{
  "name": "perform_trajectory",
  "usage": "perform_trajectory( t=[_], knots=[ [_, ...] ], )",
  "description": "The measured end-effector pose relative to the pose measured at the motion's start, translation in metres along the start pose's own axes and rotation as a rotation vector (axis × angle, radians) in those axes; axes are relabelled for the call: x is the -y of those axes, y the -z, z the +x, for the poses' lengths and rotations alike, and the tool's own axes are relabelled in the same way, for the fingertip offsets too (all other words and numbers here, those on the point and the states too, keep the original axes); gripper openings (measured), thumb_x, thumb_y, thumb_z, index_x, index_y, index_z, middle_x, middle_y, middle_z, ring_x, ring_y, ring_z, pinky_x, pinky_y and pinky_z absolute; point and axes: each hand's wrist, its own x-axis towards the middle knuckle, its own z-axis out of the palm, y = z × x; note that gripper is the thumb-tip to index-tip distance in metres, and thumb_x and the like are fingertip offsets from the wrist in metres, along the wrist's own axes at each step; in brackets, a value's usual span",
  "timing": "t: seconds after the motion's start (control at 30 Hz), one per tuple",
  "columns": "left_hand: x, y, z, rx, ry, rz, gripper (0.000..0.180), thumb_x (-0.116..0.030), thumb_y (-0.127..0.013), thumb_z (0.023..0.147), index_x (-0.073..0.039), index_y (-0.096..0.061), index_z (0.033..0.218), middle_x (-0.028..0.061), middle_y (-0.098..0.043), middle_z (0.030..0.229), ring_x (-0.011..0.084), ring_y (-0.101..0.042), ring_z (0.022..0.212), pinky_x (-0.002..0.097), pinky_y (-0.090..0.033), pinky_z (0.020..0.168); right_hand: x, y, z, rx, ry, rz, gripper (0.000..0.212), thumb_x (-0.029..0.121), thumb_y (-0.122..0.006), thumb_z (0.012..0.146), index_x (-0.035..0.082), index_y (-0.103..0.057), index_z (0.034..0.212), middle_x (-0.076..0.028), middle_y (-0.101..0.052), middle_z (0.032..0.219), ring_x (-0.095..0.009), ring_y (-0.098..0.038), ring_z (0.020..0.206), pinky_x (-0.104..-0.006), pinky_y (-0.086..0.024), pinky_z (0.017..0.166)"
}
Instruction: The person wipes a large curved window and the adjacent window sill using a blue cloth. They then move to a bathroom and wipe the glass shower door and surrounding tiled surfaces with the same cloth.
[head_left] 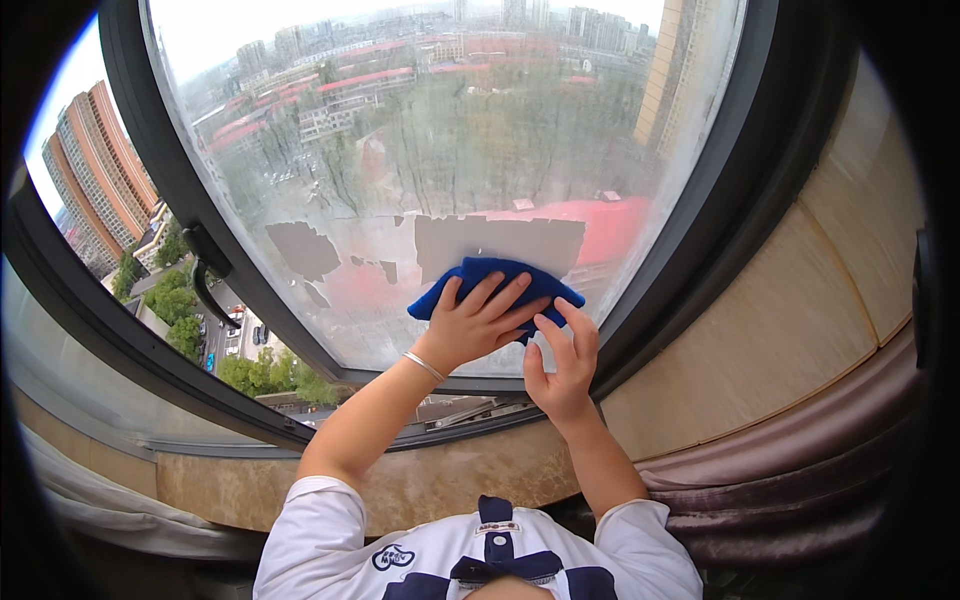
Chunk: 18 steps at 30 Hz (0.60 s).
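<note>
A blue cloth (485,266) is pressed against the lower part of the window pane (480,160). My left hand (482,318), with a silver bangle at its wrist, lies over the cloth with its fingers spread and holds it to the glass. Close by on the right is my right hand (563,368), its fingers apart and bent, the fingertips near the cloth's right corner. Whether they touch the cloth is hard to tell. Grey patches with ragged edges (498,240) mark the pane just above the cloth, and the glass looks hazy and streaked.
A dark frame (700,230) surrounds the pane, with a black handle (212,285) on its left side. Left of it a gap opens onto trees and a street far below. A stone-like sill (235,485) runs below, and a mauve curtain (770,490) hangs at the right.
</note>
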Motion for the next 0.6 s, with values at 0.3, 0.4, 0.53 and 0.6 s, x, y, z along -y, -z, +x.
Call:
perform_trajectory(
  t=[0.3,0.4,0.53,0.6],
  knots=[
    [0.045,0.015,0.024,-0.17,0.184,0.07,0.048,-0.061,-0.062,0.086,-0.039,-0.065,0.129,0.0169,-0.037,0.156,0.0442,-0.027,0.145,0.0634,-0.005,0.117,0.025,-0.048,0.013,-0.08,0.204,-0.032,0.036,0.02,-0.067,0.087,0.013,-0.061,0.122,-0.018,-0.049,0.138,-0.037,-0.046,0.126,-0.0502,-0.039,0.103],
    [0.018,-0.014,-0.074,-0.084,0.218,0.065,0.047,-0.059,-0.059,0.088,-0.043,-0.061,0.132,0.0101,-0.037,0.156,0.0401,-0.029,0.142,0.0646,-0.01,0.112,0.03,-0.064,0.002,-0.017,0.251,-0.015,0.033,0.022,-0.067,0.087,0.015,-0.063,0.12,-0.016,-0.05,0.138,-0.035,-0.045,0.128,-0.0499,-0.037,0.105],
    [0.014,-0.02,-0.115,-0.054,0.27,0.045,0.046,-0.057,-0.058,0.089,-0.045,-0.059,0.133,0.0048,-0.037,0.157,0.0368,-0.028,0.142,0.0658,-0.013,0.11,0.035,-0.079,-0.004,0.074,0.29,-0.007,0.031,0.021,-0.067,0.087,0.017,-0.065,0.118,-0.014,-0.053,0.137,-0.033,-0.046,0.128,-0.049,-0.036,0.106],
    [0.038,-0.005,-0.083,-0.107,0.33,0.044,0.048,-0.056,-0.061,0.087,-0.041,-0.061,0.133,0.0097,-0.038,0.156,0.0396,-0.027,0.143,0.0652,-0.011,0.112,0.039,-0.088,0.006,0.072,0.322,0.009,0.032,0.021,-0.067,0.086,0.017,-0.065,0.118,-0.014,-0.053,0.137,-0.032,-0.046,0.128,-0.0486,-0.036,0.106]
  ],
)
